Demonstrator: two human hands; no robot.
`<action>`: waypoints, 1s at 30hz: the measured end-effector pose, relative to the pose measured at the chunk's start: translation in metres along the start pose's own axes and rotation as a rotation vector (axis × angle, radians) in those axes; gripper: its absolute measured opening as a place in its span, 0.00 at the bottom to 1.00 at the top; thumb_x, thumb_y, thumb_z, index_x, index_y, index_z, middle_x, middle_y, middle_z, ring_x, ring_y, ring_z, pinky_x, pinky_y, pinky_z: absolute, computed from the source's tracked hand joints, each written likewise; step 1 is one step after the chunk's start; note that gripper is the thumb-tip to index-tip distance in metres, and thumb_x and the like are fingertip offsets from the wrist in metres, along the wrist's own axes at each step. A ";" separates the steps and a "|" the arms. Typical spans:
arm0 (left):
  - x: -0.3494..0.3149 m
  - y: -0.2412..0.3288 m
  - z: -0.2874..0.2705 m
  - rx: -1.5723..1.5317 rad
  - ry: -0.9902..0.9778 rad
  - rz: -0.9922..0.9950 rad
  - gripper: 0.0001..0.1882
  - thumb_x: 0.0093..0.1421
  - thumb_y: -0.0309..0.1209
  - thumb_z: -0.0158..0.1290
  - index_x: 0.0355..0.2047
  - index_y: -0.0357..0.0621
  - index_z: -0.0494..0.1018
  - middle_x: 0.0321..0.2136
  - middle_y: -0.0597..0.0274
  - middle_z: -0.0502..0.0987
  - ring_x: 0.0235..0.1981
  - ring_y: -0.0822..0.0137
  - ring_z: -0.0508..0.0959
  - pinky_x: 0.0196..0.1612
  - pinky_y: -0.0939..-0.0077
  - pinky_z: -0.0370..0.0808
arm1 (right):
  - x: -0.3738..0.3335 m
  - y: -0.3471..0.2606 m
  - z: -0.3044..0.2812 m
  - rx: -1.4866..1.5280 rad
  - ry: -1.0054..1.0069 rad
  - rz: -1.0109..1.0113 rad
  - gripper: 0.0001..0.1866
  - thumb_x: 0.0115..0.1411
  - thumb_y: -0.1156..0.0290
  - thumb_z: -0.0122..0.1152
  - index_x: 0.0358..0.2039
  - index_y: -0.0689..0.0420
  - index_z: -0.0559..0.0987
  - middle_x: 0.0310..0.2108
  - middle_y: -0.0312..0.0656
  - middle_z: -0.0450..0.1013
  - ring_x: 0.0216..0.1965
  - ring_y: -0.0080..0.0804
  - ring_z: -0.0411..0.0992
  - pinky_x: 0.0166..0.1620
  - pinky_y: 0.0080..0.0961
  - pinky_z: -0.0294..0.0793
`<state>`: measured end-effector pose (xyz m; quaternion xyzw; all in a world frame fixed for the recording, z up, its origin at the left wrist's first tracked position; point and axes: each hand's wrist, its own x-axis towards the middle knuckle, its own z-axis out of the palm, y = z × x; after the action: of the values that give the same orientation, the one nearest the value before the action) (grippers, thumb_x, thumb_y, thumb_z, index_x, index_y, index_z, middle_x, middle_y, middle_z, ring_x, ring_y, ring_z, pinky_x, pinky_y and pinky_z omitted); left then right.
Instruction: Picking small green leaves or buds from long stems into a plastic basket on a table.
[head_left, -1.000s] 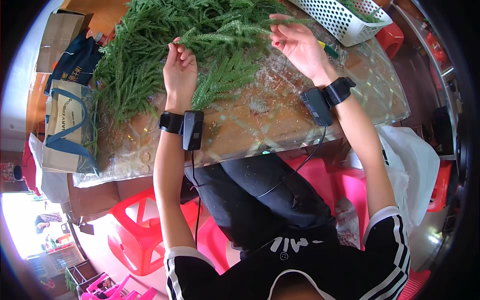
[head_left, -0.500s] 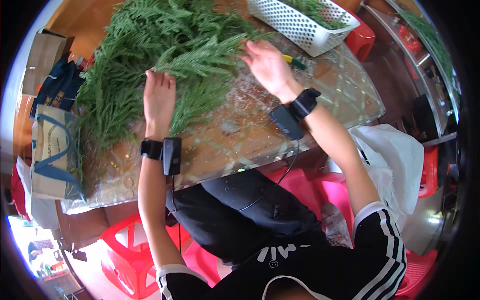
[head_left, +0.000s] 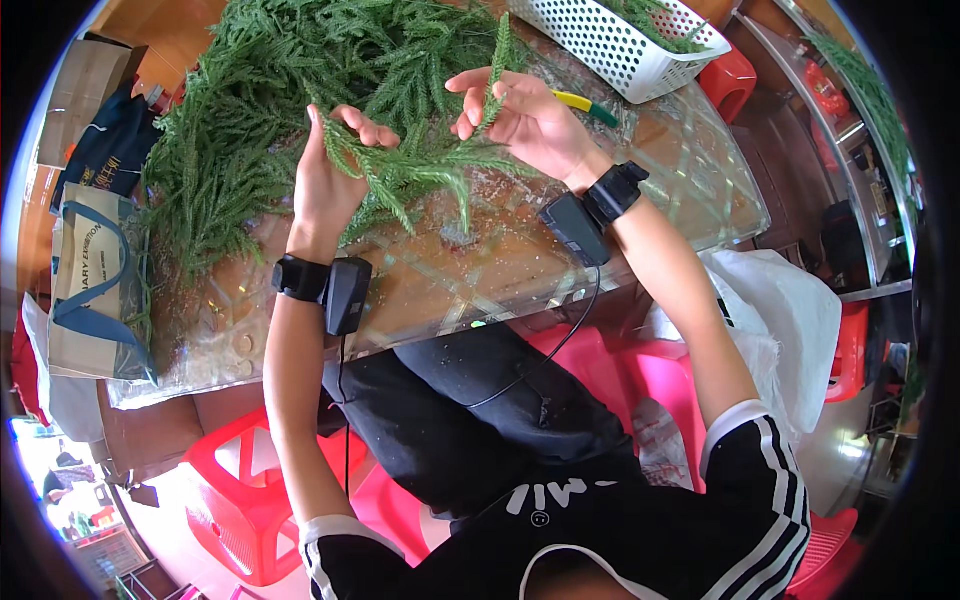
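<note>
A leafy green sprig [head_left: 425, 172], with needle-like side shoots, stretches between my hands above the table's near half. My left hand [head_left: 335, 175] holds its left end, fingers curled and thumb raised. My right hand [head_left: 535, 125] pinches an upright shoot [head_left: 500, 50] between thumb and fingers; whether it belongs to the same sprig I cannot tell. Behind both hands a big heap of similar green branches [head_left: 240, 130] covers the table's far left. Each wrist wears a black strap with a small box and cable.
A white perforated basket [head_left: 625, 55] with greenery stands at the far right. Beside my right hand lies a tool with a yellow and green handle [head_left: 590, 106]. Plastic sheeting covers the table [head_left: 420, 300]. Bags [head_left: 95, 300] line its left edge; red stools [head_left: 240, 500] stand below.
A sprig has come off the heap toward me and now hangs between my hands. My left hand has turned inward around it; my right fingers have closed on a shoot.
</note>
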<state>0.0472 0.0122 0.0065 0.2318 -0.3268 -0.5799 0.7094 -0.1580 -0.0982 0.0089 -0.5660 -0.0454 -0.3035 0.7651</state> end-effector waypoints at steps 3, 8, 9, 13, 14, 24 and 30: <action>0.001 -0.001 -0.007 0.047 -0.199 -0.029 0.27 0.67 0.51 0.25 0.27 0.43 0.64 0.19 0.63 0.65 0.29 0.63 0.68 0.49 0.63 0.64 | 0.000 -0.001 0.004 -0.026 -0.031 0.044 0.27 0.59 0.57 0.55 0.49 0.67 0.68 0.28 0.36 0.69 0.34 0.30 0.70 0.43 0.24 0.70; 0.000 -0.007 -0.004 0.253 -0.266 -0.031 0.28 0.67 0.51 0.25 0.20 0.45 0.61 0.11 0.65 0.61 0.22 0.65 0.67 0.45 0.64 0.65 | 0.000 0.001 0.004 -0.076 -0.077 0.058 0.29 0.58 0.56 0.55 0.51 0.67 0.67 0.28 0.35 0.68 0.33 0.27 0.68 0.42 0.23 0.69; 0.000 -0.008 -0.002 0.314 -0.234 -0.036 0.28 0.67 0.51 0.26 0.19 0.45 0.61 0.10 0.65 0.61 0.20 0.65 0.67 0.45 0.65 0.66 | 0.000 0.002 0.003 -0.067 -0.061 0.069 0.29 0.58 0.56 0.55 0.51 0.67 0.66 0.29 0.35 0.68 0.33 0.27 0.68 0.41 0.22 0.69; 0.001 -0.007 -0.005 0.387 -0.105 -0.014 0.28 0.67 0.50 0.28 0.17 0.44 0.61 0.09 0.64 0.61 0.17 0.65 0.66 0.42 0.67 0.66 | 0.001 0.007 0.004 -0.043 -0.010 0.102 0.28 0.59 0.57 0.54 0.52 0.66 0.66 0.32 0.36 0.68 0.33 0.25 0.68 0.38 0.20 0.69; 0.002 -0.007 -0.005 0.393 -0.058 -0.001 0.28 0.67 0.49 0.29 0.16 0.44 0.61 0.09 0.64 0.61 0.17 0.65 0.66 0.41 0.68 0.66 | 0.001 0.008 0.004 -0.035 0.009 0.113 0.28 0.59 0.57 0.54 0.53 0.66 0.65 0.33 0.36 0.69 0.33 0.24 0.68 0.38 0.19 0.68; 0.000 -0.008 0.001 0.452 -0.118 -0.047 0.27 0.66 0.45 0.36 0.14 0.42 0.62 0.08 0.59 0.64 0.16 0.65 0.67 0.33 0.73 0.66 | 0.002 0.009 0.000 -0.039 0.067 0.160 0.24 0.59 0.57 0.55 0.49 0.61 0.70 0.37 0.36 0.71 0.35 0.22 0.70 0.37 0.16 0.69; -0.003 -0.004 0.006 0.514 -0.129 -0.031 0.28 0.65 0.44 0.39 0.11 0.42 0.63 0.07 0.60 0.63 0.13 0.66 0.67 0.32 0.73 0.67 | 0.000 0.015 0.001 -0.061 0.088 0.211 0.25 0.58 0.58 0.56 0.50 0.63 0.69 0.41 0.38 0.70 0.36 0.23 0.69 0.37 0.17 0.68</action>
<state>0.0395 0.0149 0.0069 0.3720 -0.5043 -0.5021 0.5960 -0.1502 -0.0948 -0.0029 -0.5767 0.0575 -0.2472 0.7766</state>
